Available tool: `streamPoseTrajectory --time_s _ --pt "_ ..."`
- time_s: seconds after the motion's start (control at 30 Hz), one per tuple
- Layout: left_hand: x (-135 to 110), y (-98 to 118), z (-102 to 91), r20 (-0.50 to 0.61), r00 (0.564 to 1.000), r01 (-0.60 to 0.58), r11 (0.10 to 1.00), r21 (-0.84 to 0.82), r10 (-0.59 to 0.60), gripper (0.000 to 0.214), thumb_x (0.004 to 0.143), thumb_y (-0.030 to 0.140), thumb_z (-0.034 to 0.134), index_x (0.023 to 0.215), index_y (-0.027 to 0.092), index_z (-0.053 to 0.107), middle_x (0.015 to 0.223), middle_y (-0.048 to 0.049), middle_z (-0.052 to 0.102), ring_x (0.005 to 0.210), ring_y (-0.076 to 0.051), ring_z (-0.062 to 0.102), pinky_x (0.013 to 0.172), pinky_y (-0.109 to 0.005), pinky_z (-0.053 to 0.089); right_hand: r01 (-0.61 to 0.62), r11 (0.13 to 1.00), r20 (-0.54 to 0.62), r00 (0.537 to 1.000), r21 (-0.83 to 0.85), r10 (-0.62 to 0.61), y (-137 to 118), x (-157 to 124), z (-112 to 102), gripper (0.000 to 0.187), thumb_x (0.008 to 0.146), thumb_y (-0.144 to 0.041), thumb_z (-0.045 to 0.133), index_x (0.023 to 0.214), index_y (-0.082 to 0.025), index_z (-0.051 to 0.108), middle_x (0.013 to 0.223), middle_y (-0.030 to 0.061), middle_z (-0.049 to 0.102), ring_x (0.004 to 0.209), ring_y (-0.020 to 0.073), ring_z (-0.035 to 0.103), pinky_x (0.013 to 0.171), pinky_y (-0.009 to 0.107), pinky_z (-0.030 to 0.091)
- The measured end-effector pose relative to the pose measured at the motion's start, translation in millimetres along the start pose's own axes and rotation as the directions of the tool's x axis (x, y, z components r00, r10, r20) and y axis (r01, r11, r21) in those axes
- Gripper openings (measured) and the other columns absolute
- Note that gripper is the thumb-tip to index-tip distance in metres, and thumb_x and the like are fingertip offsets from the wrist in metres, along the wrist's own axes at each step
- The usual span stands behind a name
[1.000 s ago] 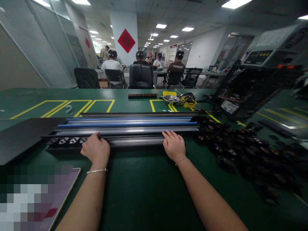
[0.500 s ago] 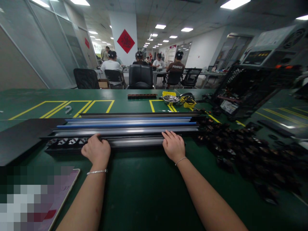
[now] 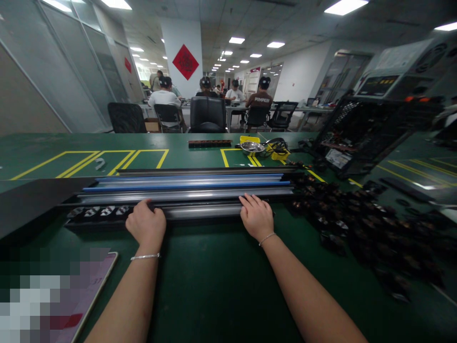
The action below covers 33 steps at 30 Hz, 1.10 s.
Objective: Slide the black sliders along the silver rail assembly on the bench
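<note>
Several long tubes, clear, blue and black, lie side by side (image 3: 189, 188) across the green table. Nearest me is a clear tube (image 3: 203, 210) resting on a black tray with small parts at its left end (image 3: 96, 212). My left hand (image 3: 146, 226) curls over the near tube's left part, fingers closed on it. My right hand (image 3: 256, 216) lies on the same tube further right, fingers stretched forward and pressed on top.
A heap of small dark parts (image 3: 360, 224) spreads at the right. A black sheet (image 3: 32, 197) lies at the left, a phone (image 3: 96, 286) at the near left. A metal bowl (image 3: 252, 147), yellow boxes and a black machine (image 3: 364, 133) stand behind. People sit at far desks.
My left hand has slid slightly right along the near tube. My right hand has stayed in place.
</note>
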<state>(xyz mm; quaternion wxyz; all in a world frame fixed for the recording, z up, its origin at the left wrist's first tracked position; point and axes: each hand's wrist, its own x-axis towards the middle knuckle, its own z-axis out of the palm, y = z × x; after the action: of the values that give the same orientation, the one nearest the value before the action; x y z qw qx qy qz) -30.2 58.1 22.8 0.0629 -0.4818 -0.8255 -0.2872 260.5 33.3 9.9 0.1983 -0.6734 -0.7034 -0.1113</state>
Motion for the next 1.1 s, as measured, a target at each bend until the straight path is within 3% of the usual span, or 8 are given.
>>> streamPoseTrajectory --time_s 0.47,0.77,0.97,1.1 --pt "-3 2 4.5 -0.001 0.999 -0.046 0.998 -0.043 0.046 0.040 0.077 0.025 0.043 0.114 0.016 0.056 0.107 -0.0139 0.063 0.094 -0.030 0.056 0.084 -0.040 0.041 0.002 1.000 0.000 1.000 0.004 -0.002 0 0 0 0.042 0.089 -0.030 0.033 0.125 -0.028 0.056 0.134 -0.0010 0.051 0.123 0.0202 0.042 0.098 0.038 0.028" --pt "-3 2 3.7 -0.021 0.998 -0.054 0.998 -0.038 0.054 0.041 0.077 0.027 0.046 0.113 0.013 0.057 0.106 -0.0142 0.062 0.102 -0.029 0.055 0.093 -0.042 0.037 0.001 1.000 -0.007 1.000 0.009 -0.001 1 0 1 0.042 0.089 -0.030 0.034 0.125 -0.028 0.056 0.134 -0.0011 0.052 0.123 0.0200 0.042 0.099 0.038 0.028" --pt "-14 2 -0.3 -0.021 0.998 0.064 0.998 -0.028 -0.065 0.052 0.075 0.035 0.052 0.120 0.008 0.050 0.118 -0.0202 0.057 0.118 -0.032 0.046 0.100 -0.047 0.031 0.009 1.000 -0.008 1.000 -0.001 -0.009 1 0 1 0.042 0.089 -0.029 0.034 0.125 -0.028 0.056 0.134 0.0001 0.051 0.123 0.0200 0.043 0.099 0.038 0.028" --pt "-17 -2 1.4 0.020 0.997 0.079 0.997 0.001 -0.079 0.047 0.078 0.040 0.049 0.111 0.008 0.055 0.119 -0.0213 0.056 0.121 -0.033 0.043 0.100 -0.048 0.030 0.009 1.000 -0.017 1.000 0.001 -0.009 1 0 2 0.042 0.089 -0.029 0.033 0.124 -0.027 0.056 0.134 0.0001 0.052 0.123 0.0203 0.043 0.098 0.038 0.028"
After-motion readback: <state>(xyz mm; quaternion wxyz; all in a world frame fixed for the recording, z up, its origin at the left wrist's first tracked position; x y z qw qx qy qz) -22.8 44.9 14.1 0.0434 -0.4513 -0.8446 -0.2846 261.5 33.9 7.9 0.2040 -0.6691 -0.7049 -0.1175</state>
